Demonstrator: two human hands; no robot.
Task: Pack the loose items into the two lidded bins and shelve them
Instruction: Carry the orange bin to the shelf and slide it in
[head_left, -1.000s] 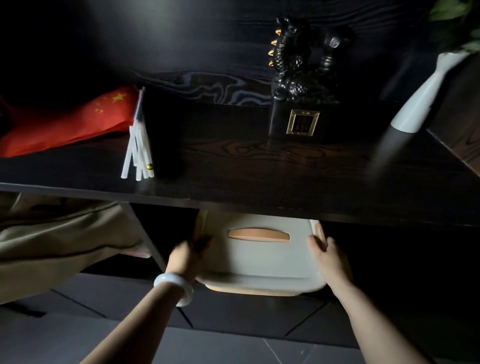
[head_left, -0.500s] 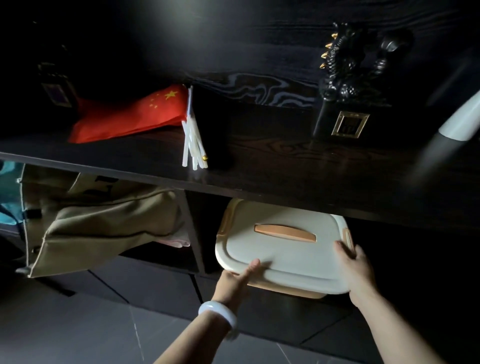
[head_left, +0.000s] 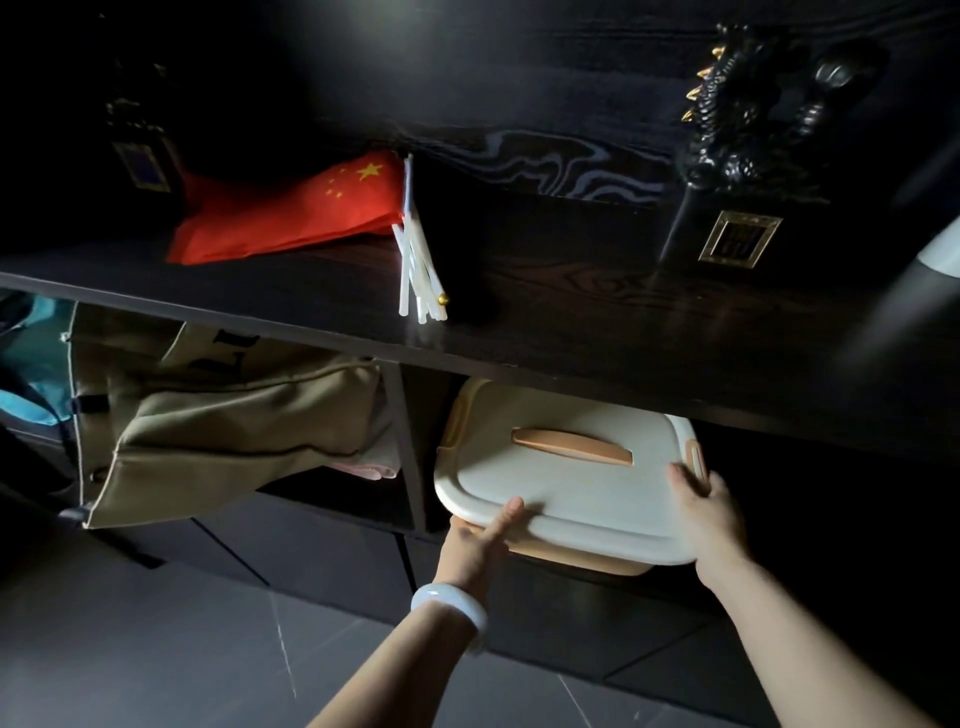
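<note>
A lidded bin (head_left: 571, 493) with a cream lid and an orange handle sits in the lower shelf compartment, its front end sticking out past the shelf edge. My left hand (head_left: 470, 551) grips the front left corner, thumb on top of the lid and fingers hidden under the rim. My right hand (head_left: 709, 514) lies flat over the front right corner, its straight fingers along the lid's right edge beside the orange latch. Only one bin is in view.
The dark shelf board (head_left: 623, 332) overhangs the bin closely. On it lie red flags (head_left: 291, 213) on white sticks, a black dragon statue (head_left: 737, 130) and a white vase (head_left: 943, 249). A khaki bag (head_left: 218, 415) fills the left compartment beyond the divider (head_left: 405, 441). Grey floor tiles (head_left: 156, 649) lie below.
My left hand has shifted from the bin's left side to its front left corner. My right hand stays at the right edge. The view has swung to the left.
</note>
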